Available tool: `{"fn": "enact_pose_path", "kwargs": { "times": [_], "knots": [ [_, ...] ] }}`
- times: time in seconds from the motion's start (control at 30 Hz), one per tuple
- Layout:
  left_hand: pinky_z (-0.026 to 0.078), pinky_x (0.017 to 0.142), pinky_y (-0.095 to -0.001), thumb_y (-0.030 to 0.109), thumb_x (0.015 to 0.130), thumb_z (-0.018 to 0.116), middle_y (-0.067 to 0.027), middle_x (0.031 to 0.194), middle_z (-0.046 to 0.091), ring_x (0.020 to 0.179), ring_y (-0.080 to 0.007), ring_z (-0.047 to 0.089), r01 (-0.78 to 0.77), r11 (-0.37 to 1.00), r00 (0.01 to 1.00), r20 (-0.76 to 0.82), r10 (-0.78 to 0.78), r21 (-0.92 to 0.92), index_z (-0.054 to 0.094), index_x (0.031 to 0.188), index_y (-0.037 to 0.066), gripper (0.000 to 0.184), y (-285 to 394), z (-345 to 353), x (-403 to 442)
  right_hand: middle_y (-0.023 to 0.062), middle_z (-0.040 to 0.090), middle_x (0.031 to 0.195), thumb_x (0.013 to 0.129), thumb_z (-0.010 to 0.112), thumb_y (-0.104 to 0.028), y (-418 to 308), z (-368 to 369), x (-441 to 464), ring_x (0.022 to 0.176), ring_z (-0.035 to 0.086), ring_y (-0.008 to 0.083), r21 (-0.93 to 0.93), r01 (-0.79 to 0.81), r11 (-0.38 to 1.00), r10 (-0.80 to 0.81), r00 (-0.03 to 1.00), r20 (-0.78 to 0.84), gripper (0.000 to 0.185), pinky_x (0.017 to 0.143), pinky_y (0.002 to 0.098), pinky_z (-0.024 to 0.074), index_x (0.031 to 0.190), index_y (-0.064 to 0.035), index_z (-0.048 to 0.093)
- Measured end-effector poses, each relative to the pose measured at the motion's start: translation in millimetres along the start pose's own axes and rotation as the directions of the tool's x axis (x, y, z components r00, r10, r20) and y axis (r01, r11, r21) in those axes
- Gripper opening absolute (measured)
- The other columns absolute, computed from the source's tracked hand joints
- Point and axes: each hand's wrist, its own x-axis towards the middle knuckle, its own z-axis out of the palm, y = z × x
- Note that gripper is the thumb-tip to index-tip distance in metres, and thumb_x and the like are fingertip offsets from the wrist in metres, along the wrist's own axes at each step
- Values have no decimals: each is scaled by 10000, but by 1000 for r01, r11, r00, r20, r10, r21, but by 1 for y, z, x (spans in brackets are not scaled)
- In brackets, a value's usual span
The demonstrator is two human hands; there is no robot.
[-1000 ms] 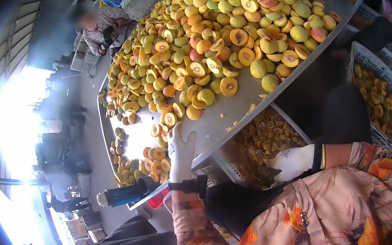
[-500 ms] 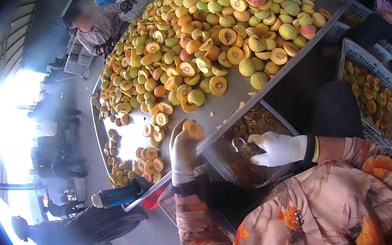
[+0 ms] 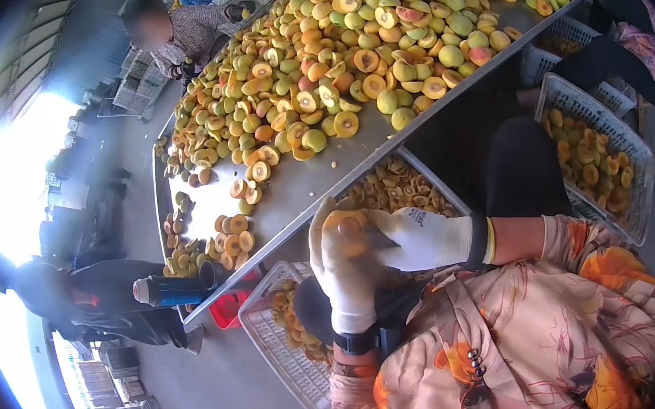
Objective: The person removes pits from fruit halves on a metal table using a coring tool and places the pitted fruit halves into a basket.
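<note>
My left hand, in a white glove, grips a peach half with its cut side up, just off the table's near edge. My right hand, also gloved in white, is closed and pressed against that peach half. The small looped metal tool it held half a second ago is now mostly hidden between the hands. Beneath and behind my hands stands a bin of brown-orange pits and scraps. On the metal table lies a large heap of halved peaches, with smaller clusters near the left corner.
A white crate of peach pieces stands at lower left, another crate at right. A blue flask lies by the table corner, above a red container. Co-workers stand at left and across the table; another person's knee shows at upper right.
My right hand has moved left and met my left hand at the peach half. My left hand has drawn back from the table edge toward me. The view has shifted.
</note>
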Motion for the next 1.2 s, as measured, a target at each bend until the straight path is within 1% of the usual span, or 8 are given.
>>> {"fn": "enact_pose_path", "kwargs": {
  "times": [0.47, 0.53, 0.67, 0.77, 0.87, 1.03, 1.13, 1.2],
  "knots": [
    [532, 700, -283, 346, 1060, 540, -161, 961, 716, 786, -191, 666, -149, 987, 970, -185, 158, 59, 644, 1174, -69, 442, 16, 5, -14, 177, 707, 1097, 905, 704, -113, 4, 28, 2, 1001, 699, 304, 46, 228, 973, -232, 967, 103, 452, 869, 408, 542, 1314, -5, 543],
    [528, 689, -278, 356, 1053, 550, -159, 941, 723, 767, -182, 665, -129, 990, 975, -173, 137, 54, 657, 1161, -64, 446, 16, 4, -12, 190, 673, 972, 886, 661, -128, 6, 30, 6, 810, 678, 344, 47, 419, 907, -420, 907, 31, 280, 734, 435, 550, 1125, 1, 597],
    [531, 675, -279, 399, 1021, 589, -159, 922, 729, 759, -179, 668, -95, 990, 993, -59, 102, 104, 669, 1156, -50, 475, 20, -6, -3, 139, 619, 759, 896, 632, -149, 7, 27, 11, 586, 614, 283, 229, 469, 853, -465, 882, -73, 153, 560, 378, 522, 973, -17, 627],
    [538, 675, -293, 430, 1003, 602, -165, 902, 725, 763, -192, 672, -91, 988, 994, 77, 81, 126, 673, 1134, -45, 498, 14, -15, 7, 47, 508, 631, 909, 630, -159, -14, -5, 8, 459, 488, 168, 465, -193, 864, -46, 889, 455, 112, 429, 306, 407, 887, -56, 590],
    [549, 681, -315, 461, 1004, 586, -172, 892, 717, 760, -214, 672, -81, 994, 987, 147, 70, 68, 670, 1113, -41, 521, 12, -9, 11, -26, 394, 564, 921, 629, -168, -29, -28, 5, 382, 349, 71, 546, -682, 487, 27, 636, 771, 155, 345, 247, 284, 822, -97, 533],
    [560, 683, -349, 562, 997, 570, -168, 912, 701, 755, -240, 663, 27, 999, 993, 115, -24, -31, 649, 1130, -31, 613, 1, 1, 13, -47, 360, 554, 914, 605, -150, 12, -20, 7, 379, 293, 32, 560, -828, 25, -273, 533, 801, 174, 322, 203, 228, 804, -118, 474],
    [560, 673, -359, 560, 1001, 568, -160, 921, 701, 772, -242, 663, 173, 980, 984, -31, -177, -95, 648, 1141, -17, 599, 3, 0, 11, -37, 369, 551, 902, 617, -123, 26, -10, 15, 373, 301, 40, 493, -870, -13, -320, 471, 822, 171, 320, 203, 230, 806, -105, 476],
    [558, 677, -362, 547, 1008, 563, -156, 928, 702, 780, -241, 661, 261, 904, 951, -70, -301, -338, 639, 1158, -9, 581, -10, -18, 17, -22, 401, 553, 890, 636, -117, 18, -4, 23, 372, 324, 56, 491, -863, 119, -380, 417, 825, 151, 324, 218, 247, 828, -85, 502]
  ]
}}
